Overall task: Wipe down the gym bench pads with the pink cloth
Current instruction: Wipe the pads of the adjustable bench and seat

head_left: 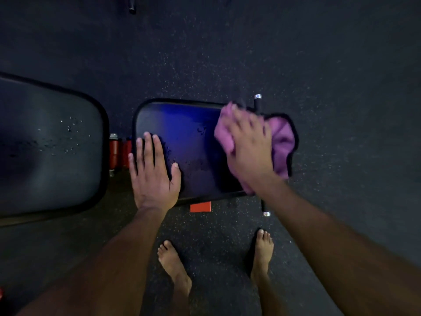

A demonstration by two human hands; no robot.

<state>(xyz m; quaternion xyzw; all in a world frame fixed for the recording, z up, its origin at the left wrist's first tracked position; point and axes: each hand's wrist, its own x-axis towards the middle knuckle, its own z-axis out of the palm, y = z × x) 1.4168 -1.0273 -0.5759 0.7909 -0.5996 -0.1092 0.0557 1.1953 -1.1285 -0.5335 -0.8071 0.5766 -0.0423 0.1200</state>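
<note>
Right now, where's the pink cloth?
In the head view, the pink cloth lies on the right end of the smaller bench pad, under the right hand, while the left hand rests flat on the pad's left end.
</note>
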